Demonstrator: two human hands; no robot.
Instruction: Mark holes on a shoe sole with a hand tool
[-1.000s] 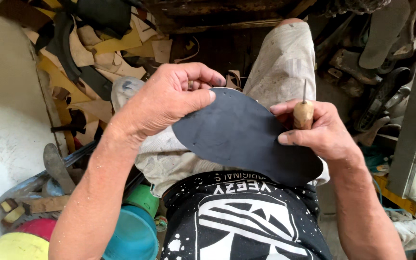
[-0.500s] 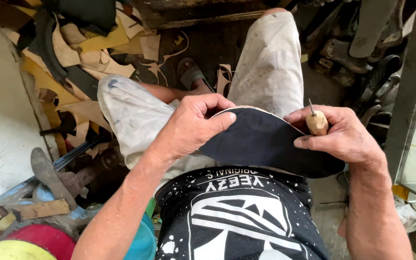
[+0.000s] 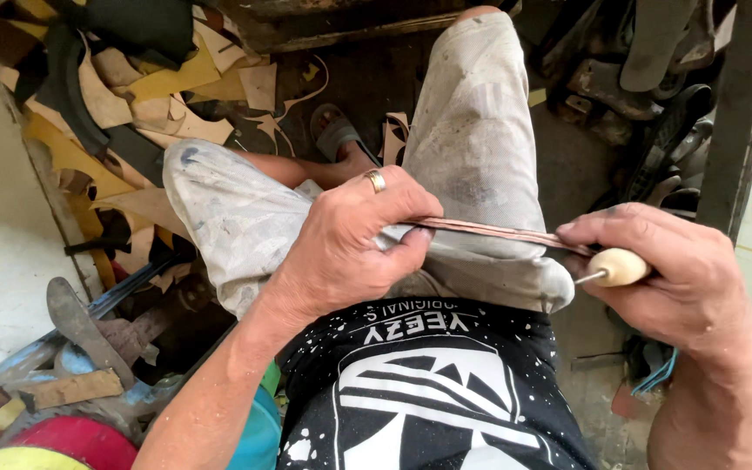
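Observation:
My left hand, a ring on one finger, pinches one end of a thin dark shoe sole that I see edge-on as a flat brownish strip above my lap. My right hand holds the sole's other end together with a small awl with a rounded pale wooden handle; its thin metal shaft points left toward the sole. Both hands hover over my knees in dirty light shorts.
Leather scraps in tan and yellow litter the floor at upper left. A sandalled foot rests on the dark floor. Shoe parts and soles pile at upper right. Tools, a metal blade and coloured plastic tubs sit at lower left.
The sole has tipped from showing its broad dark face to lying edge-on. Both hands have lowered toward my lap, and my view has tilted further down.

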